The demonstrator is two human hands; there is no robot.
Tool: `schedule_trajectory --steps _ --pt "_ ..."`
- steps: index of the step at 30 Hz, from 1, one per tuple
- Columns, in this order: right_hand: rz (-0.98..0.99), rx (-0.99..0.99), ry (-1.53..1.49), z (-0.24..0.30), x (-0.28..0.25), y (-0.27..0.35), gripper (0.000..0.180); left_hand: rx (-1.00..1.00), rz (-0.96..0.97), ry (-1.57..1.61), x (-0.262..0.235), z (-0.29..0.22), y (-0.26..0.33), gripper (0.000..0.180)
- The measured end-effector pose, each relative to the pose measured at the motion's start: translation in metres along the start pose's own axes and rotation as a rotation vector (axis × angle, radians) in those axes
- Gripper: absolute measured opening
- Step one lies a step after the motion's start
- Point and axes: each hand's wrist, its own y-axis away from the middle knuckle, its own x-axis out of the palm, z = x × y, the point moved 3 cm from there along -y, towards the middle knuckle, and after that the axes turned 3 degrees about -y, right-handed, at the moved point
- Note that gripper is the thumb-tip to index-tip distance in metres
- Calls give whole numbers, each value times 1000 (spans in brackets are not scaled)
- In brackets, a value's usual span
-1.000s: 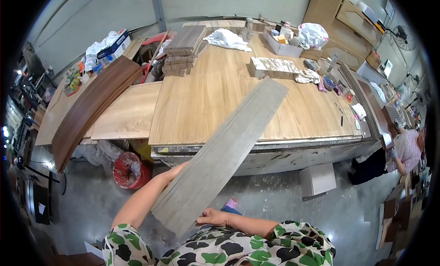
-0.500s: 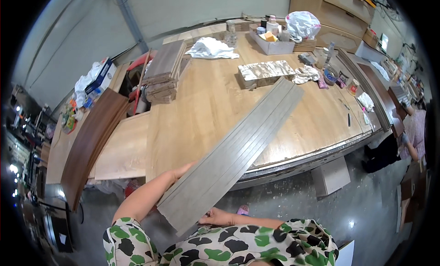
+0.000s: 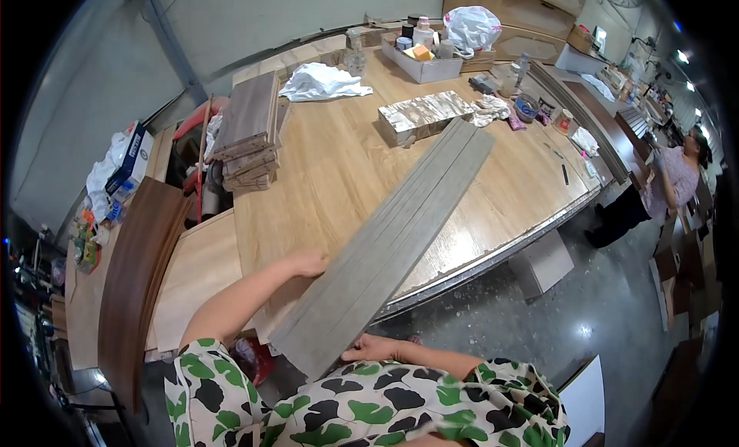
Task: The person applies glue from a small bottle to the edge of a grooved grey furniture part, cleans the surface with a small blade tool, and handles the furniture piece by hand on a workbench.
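A long grey wood-grain plank point(image 3: 400, 231), seemingly a few planks held side by side, slants from my chest up to the right across a large light wooden worktable point(image 3: 331, 178). My left hand point(image 3: 308, 262) grips its left edge near the lower end. My right hand point(image 3: 373, 347) holds the near end from below. The far end lies over the table close to a shiny rectangular block point(image 3: 423, 115).
A stack of brown planks point(image 3: 248, 135) stands at the table's left, beside a white cloth point(image 3: 323, 81). A dark curved panel point(image 3: 135, 274) leans at the far left. Boxes, bottles and a plastic bag point(image 3: 471, 24) crowd the far end. Another person point(image 3: 677, 178) stands at right.
The view has shifted closer over the table. The grey plank has moved forward and now lies lower over the tabletop, both hands still on it.
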Motion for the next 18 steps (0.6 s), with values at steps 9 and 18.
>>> schedule_trajectory --steps 9,18 --pt "-95 198 63 20 5 14 34 173 -486 123 -25 -126 53 98" --pt "-118 210 346 63 -90 100 41 28 -511 17 -7 -157 42 109"
